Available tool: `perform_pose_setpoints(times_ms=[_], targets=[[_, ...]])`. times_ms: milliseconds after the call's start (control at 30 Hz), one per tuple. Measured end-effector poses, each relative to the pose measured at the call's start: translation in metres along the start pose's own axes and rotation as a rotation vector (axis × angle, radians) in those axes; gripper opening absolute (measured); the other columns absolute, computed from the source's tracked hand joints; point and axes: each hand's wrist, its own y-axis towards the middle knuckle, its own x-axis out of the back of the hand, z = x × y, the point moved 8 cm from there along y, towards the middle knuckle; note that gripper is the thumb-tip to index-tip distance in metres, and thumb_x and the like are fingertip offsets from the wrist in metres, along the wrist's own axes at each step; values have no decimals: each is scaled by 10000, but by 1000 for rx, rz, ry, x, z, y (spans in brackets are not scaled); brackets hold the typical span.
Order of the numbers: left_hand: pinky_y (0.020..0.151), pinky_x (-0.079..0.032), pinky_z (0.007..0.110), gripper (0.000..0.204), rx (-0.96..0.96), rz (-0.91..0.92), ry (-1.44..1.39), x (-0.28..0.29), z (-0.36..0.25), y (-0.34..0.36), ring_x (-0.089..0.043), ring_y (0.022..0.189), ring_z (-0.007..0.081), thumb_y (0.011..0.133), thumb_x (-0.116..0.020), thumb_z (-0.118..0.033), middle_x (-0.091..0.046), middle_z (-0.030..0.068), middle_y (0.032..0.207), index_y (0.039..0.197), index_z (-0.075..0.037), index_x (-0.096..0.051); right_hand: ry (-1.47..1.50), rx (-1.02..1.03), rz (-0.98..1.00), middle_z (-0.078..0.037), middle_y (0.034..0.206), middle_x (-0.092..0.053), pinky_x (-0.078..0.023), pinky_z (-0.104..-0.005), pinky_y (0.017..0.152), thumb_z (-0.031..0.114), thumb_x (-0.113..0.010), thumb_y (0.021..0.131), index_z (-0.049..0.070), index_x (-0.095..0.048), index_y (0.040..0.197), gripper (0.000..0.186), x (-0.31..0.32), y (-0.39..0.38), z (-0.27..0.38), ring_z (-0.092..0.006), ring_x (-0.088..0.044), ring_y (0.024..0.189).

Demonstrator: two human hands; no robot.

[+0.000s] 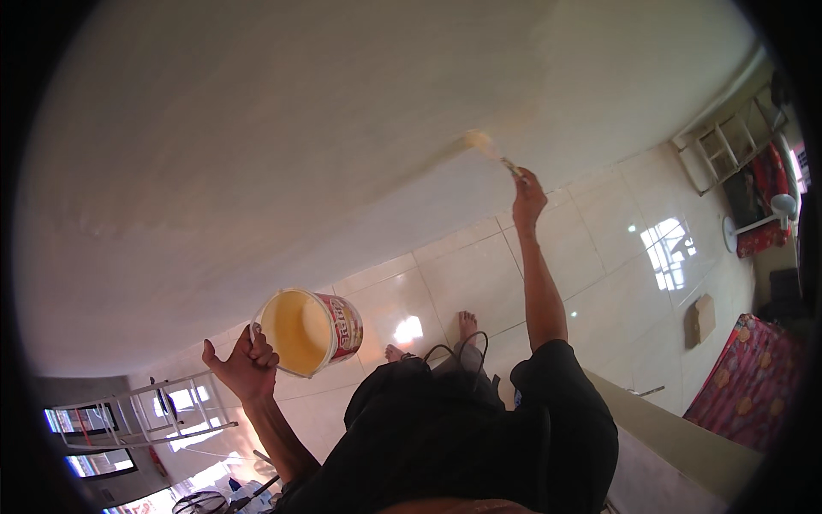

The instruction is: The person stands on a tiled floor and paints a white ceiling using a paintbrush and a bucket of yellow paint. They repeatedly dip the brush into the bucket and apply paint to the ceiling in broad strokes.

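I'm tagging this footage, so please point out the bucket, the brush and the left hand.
Bucket (pixel 345 330): head view, on its outer wall.
Brush (pixel 510 166): head view, on its handle.
Left hand (pixel 247 368): head view, on the middle of the hand.

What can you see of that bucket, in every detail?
The bucket is round, pale and plastic-looking, with a red printed label outside and yellow inside. Its mouth is open. The left hand holds it near the rim, above the tiled floor; its tilt is hard to tell.
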Motion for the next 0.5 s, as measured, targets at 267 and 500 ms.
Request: perform_pose_setpoints(times_ms=[267,500], targets=[[483,-168,231,853,40,-29,-44,10,3,3,-216,503,80,782,-315,-780,-285,-38,601,931,24,-556,-97,-114,-354,-160,871,-697,-507,-331,706,134,-655,896,-38,-649,1119,282,20,-2,-19,-220,-654,761],[485,-174,232,847,40,-24,-34,14,5,3,-222,509,83,782,-321,-775,-276,-36,612,918,29,-549,-85,-93,-68,-152,738,-659,-438,-302,541,210,-682,879,-32,-638,1166,378,-101,-106,55,-165,-540,555]])
